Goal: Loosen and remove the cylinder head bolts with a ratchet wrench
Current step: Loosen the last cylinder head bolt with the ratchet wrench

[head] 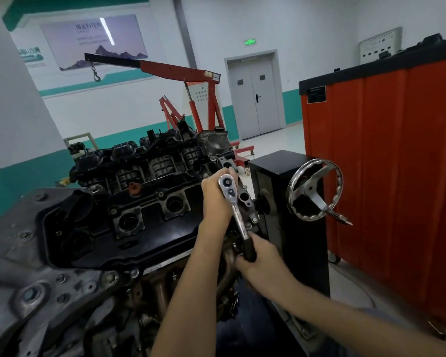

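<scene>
Right hand (262, 264) wraps the black handle (249, 249) of the ratchet (236, 210). Left hand (215, 199) curls round its head (228, 185) and holds it at the right end of the engine (139, 202). The bolt beneath the head is hidden. The ratchet's long axis runs from the head back toward the person, so the nearer right hand likely makes the swing.

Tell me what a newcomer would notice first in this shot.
First the chrome ratchet wrench at centre: the left hand holds its head at the engine's right end, and the right hand grips its black handle below. Next, the tall orange-red cabinet fills the right side, with a shiny handwheel in front of it. A red engine hoist stands behind the engine.
</scene>
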A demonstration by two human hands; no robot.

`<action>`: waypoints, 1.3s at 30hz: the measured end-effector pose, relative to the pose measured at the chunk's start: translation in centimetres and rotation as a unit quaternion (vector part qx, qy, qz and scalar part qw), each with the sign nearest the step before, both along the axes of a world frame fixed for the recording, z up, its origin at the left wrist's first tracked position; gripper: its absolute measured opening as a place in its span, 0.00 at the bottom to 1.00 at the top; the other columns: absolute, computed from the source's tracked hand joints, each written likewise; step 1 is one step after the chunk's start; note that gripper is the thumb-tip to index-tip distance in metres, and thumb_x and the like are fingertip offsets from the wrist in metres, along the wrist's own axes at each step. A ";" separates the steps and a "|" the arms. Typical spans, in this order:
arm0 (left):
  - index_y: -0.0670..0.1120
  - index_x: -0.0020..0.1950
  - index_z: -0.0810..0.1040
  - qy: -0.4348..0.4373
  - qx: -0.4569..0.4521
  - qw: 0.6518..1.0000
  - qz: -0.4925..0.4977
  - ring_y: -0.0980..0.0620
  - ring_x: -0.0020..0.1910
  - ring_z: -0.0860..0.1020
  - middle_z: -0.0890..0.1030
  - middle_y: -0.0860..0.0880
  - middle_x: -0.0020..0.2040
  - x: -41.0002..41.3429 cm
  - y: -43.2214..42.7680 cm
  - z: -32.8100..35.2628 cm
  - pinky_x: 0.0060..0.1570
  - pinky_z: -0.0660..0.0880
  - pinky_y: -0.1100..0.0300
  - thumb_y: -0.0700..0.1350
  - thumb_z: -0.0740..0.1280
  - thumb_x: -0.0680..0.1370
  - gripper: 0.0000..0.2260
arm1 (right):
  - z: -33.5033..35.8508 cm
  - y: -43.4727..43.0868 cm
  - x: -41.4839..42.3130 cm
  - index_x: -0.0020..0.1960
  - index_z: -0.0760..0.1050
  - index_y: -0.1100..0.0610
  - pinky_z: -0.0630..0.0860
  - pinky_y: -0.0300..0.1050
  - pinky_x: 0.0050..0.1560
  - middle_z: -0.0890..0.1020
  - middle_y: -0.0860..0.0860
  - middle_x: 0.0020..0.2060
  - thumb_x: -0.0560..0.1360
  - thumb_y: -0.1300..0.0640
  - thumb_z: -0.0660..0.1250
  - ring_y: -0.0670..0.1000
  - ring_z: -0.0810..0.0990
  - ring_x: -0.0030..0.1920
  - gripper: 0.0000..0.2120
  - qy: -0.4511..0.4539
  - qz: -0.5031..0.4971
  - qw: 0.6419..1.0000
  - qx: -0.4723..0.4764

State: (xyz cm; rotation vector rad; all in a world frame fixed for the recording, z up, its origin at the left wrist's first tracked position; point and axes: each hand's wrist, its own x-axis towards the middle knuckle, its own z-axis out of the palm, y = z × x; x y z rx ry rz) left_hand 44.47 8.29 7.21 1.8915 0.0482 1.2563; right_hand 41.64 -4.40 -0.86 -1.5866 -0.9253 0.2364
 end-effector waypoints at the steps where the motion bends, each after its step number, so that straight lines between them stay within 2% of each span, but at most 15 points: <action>1: 0.51 0.28 0.57 0.001 -0.003 1.000 -0.001 0.60 0.24 0.58 0.60 0.57 0.21 0.0 0.1 0.0 0.28 0.56 0.69 0.28 0.62 0.76 0.25 | -0.2 0.8 -0.7 0.40 0.72 0.53 0.69 0.37 0.28 0.75 0.47 0.27 0.69 0.65 0.64 0.42 0.72 0.26 0.08 0.016 0.003 1.000 0.017; 6: 0.49 0.28 0.57 0.059 0.066 0.996 0.003 0.58 0.24 0.58 0.61 0.55 0.22 -1.3 2.0 0.6 0.29 0.56 0.64 0.35 0.65 0.79 0.25 | 2.0 -1.4 2.9 0.36 0.70 0.51 0.71 0.43 0.28 0.74 0.49 0.29 0.70 0.66 0.66 0.45 0.72 0.28 0.12 -0.114 0.000 0.989 -0.092; 8: 0.48 0.27 0.58 0.081 0.078 0.994 -0.004 0.58 0.25 0.59 0.61 0.55 0.22 -1.5 2.4 0.6 0.29 0.58 0.66 0.35 0.66 0.78 0.24 | 4.4 -3.2 5.9 0.42 0.73 0.54 0.70 0.36 0.25 0.75 0.49 0.30 0.72 0.65 0.66 0.43 0.74 0.25 0.06 -0.169 0.037 0.969 -0.177; 11: 0.49 0.27 0.60 0.099 0.092 0.991 -0.012 0.59 0.25 0.60 0.63 0.55 0.21 -1.6 1.9 0.9 0.29 0.58 0.66 0.35 0.67 0.77 0.24 | 9.8 -4.8 10.3 0.47 0.72 0.55 0.68 0.30 0.26 0.75 0.46 0.32 0.75 0.61 0.65 0.41 0.73 0.27 0.04 -0.362 0.005 0.885 -0.293; 14: 0.52 0.25 0.60 0.080 0.078 0.994 -0.004 0.59 0.25 0.60 0.64 0.55 0.21 -1.5 1.4 1.0 0.29 0.57 0.64 0.32 0.66 0.75 0.25 | 13.0 -4.9 11.3 0.49 0.72 0.55 0.62 0.31 0.27 0.72 0.44 0.30 0.75 0.59 0.64 0.40 0.71 0.28 0.04 -0.481 -0.054 0.815 -0.318; 15: 0.52 0.26 0.59 0.067 0.049 0.996 0.013 0.58 0.25 0.59 0.63 0.55 0.22 -1.5 1.4 1.1 0.30 0.57 0.62 0.32 0.65 0.75 0.25 | 12.8 -4.7 10.9 0.49 0.72 0.55 0.61 0.30 0.27 0.72 0.44 0.30 0.75 0.59 0.64 0.40 0.71 0.28 0.03 -0.474 -0.058 0.821 -0.313; 17: 0.50 0.26 0.58 0.043 -0.015 0.998 0.043 0.58 0.25 0.59 0.60 0.55 0.22 -1.0 1.5 1.2 0.29 0.57 0.63 0.33 0.64 0.76 0.24 | 10.3 -4.3 8.8 0.45 0.71 0.52 0.63 0.31 0.28 0.73 0.46 0.31 0.74 0.60 0.65 0.41 0.72 0.29 0.04 -0.394 -0.052 0.878 -0.268; 20: 0.51 0.24 0.58 0.016 -0.051 0.997 0.051 0.59 0.22 0.59 0.60 0.56 0.19 -0.4 0.7 1.0 0.27 0.56 0.66 0.31 0.63 0.74 0.26 | 4.6 -3.2 3.9 0.41 0.73 0.54 0.68 0.35 0.28 0.73 0.46 0.28 0.72 0.65 0.67 0.43 0.71 0.27 0.08 -0.158 -0.009 0.980 -0.118; 24: 0.55 0.20 0.59 0.017 -0.007 1.000 -0.001 0.62 0.21 0.60 0.62 0.57 0.19 -0.4 -0.7 0.6 0.26 0.56 0.73 0.24 0.60 0.67 0.28 | 0.0 0.1 -1.0 0.41 0.73 0.58 0.65 0.35 0.24 0.72 0.46 0.24 0.71 0.67 0.64 0.41 0.68 0.23 0.06 0.032 -0.031 0.999 0.019; 29: 0.50 0.26 0.57 0.079 0.044 0.996 -0.011 0.59 0.25 0.58 0.59 0.55 0.22 -1.3 1.3 1.1 0.30 0.57 0.64 0.31 0.66 0.75 0.26 | 1.9 -1.3 2.4 0.37 0.72 0.50 0.72 0.45 0.29 0.74 0.47 0.27 0.69 0.68 0.65 0.44 0.72 0.27 0.12 -0.090 -0.019 0.993 -0.073; 31: 0.49 0.27 0.58 0.109 0.074 0.991 -0.008 0.57 0.26 0.58 0.60 0.54 0.22 -1.6 1.8 1.1 0.30 0.57 0.62 0.36 0.67 0.77 0.25 | 4.0 -3.2 5.4 0.42 0.74 0.50 0.72 0.37 0.27 0.76 0.48 0.31 0.72 0.65 0.66 0.42 0.74 0.28 0.10 -0.160 0.005 0.972 -0.170; 34: 0.49 0.27 0.58 0.103 0.093 0.990 0.013 0.57 0.25 0.60 0.62 0.54 0.21 -1.6 1.8 1.0 0.29 0.57 0.64 0.39 0.67 0.78 0.25 | 8.9 -4.7 9.8 0.48 0.72 0.51 0.67 0.31 0.26 0.74 0.46 0.31 0.75 0.60 0.65 0.39 0.73 0.28 0.05 -0.374 -0.046 0.879 -0.293; 36: 0.49 0.27 0.58 0.092 0.096 0.991 0.031 0.57 0.25 0.60 0.62 0.54 0.21 -1.7 1.5 0.9 0.29 0.57 0.65 0.39 0.67 0.78 0.25 | 11.3 -4.6 10.7 0.51 0.72 0.53 0.64 0.31 0.29 0.72 0.43 0.30 0.76 0.57 0.64 0.39 0.71 0.29 0.05 -0.476 -0.081 0.819 -0.310; 37: 0.49 0.27 0.58 0.084 0.079 0.993 0.037 0.57 0.25 0.60 0.62 0.54 0.21 -1.6 1.4 0.9 0.29 0.57 0.64 0.39 0.66 0.79 0.25 | 11.6 -4.4 10.8 0.51 0.72 0.53 0.63 0.32 0.30 0.71 0.43 0.31 0.76 0.57 0.64 0.39 0.70 0.30 0.05 -0.486 -0.090 0.813 -0.307; 39: 0.50 0.27 0.58 0.060 0.019 0.997 0.041 0.57 0.25 0.59 0.62 0.55 0.21 -1.5 1.3 0.7 0.30 0.57 0.61 0.38 0.65 0.79 0.24 | 9.8 -4.2 9.7 0.48 0.71 0.52 0.66 0.34 0.30 0.72 0.45 0.32 0.75 0.58 0.64 0.44 0.73 0.31 0.03 -0.435 -0.099 0.849 -0.283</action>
